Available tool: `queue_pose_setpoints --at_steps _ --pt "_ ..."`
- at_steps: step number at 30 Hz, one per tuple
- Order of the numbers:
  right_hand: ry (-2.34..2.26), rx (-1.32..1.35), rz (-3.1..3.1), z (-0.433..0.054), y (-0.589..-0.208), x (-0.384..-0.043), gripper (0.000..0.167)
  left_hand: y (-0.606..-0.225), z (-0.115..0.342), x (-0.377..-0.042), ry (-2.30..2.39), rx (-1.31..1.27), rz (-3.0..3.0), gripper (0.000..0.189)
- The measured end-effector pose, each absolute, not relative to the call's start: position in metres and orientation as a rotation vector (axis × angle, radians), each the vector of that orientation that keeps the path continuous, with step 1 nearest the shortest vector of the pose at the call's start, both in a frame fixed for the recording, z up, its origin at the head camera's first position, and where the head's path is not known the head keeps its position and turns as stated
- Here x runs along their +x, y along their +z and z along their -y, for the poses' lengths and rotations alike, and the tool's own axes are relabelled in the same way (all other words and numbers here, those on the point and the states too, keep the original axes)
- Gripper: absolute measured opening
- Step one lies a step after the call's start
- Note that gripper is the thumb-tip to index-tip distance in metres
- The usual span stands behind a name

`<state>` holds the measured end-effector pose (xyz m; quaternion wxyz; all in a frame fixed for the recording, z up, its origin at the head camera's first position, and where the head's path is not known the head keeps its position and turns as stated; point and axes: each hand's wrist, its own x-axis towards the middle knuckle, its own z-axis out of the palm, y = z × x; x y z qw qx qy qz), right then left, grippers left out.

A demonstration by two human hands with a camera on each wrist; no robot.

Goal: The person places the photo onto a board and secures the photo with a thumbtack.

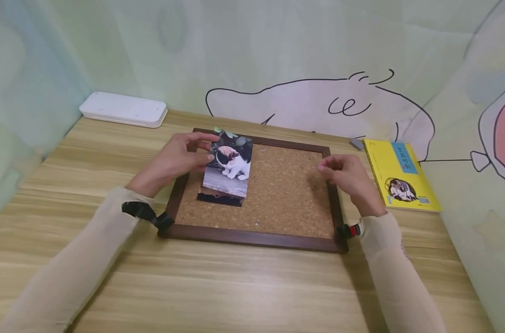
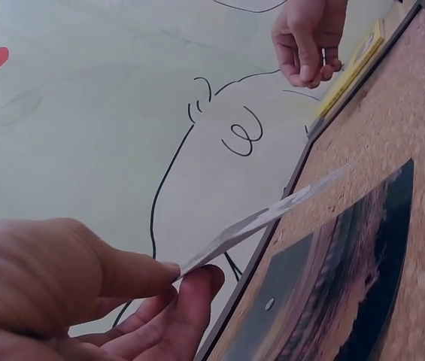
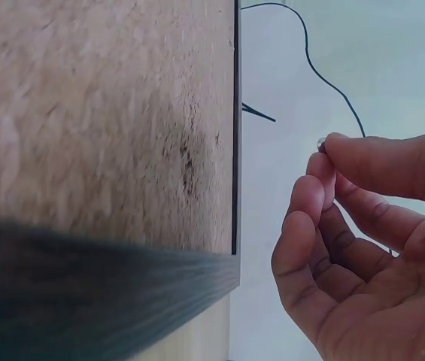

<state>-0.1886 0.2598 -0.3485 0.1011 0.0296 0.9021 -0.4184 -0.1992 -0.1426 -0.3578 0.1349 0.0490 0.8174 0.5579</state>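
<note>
My left hand (image 1: 175, 159) pinches the left edge of a photo of a black-and-white cat (image 1: 233, 171) between thumb and fingers. In the left wrist view this photo is tilted, lifted above another photo (image 2: 332, 259) that lies on the corkboard (image 1: 289, 194). A small shiny tack head (image 2: 270, 304) shows on that lower photo, most of which is hidden in the head view. Over the board's right edge, my right hand (image 1: 350, 178) pinches a tiny shiny thumbtack (image 3: 322, 143) between thumb and index finger.
A yellow book (image 1: 402, 173) lies right of the board, with a small grey block (image 1: 356, 144) by its far corner. At the back left sits a white case (image 1: 123, 108). The dark wooden frame (image 1: 252, 237) borders the cork, and a patterned curtain rises behind the table.
</note>
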Motion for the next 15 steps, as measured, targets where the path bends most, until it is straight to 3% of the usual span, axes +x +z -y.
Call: queue_pose_setpoints --at_steps 15 --pt "-1.287 0.006 -2.696 -0.245 -0.351 -0.198 0.022 -0.365 0.099 -0.212 1.653 0.222 -2.305 0.051"
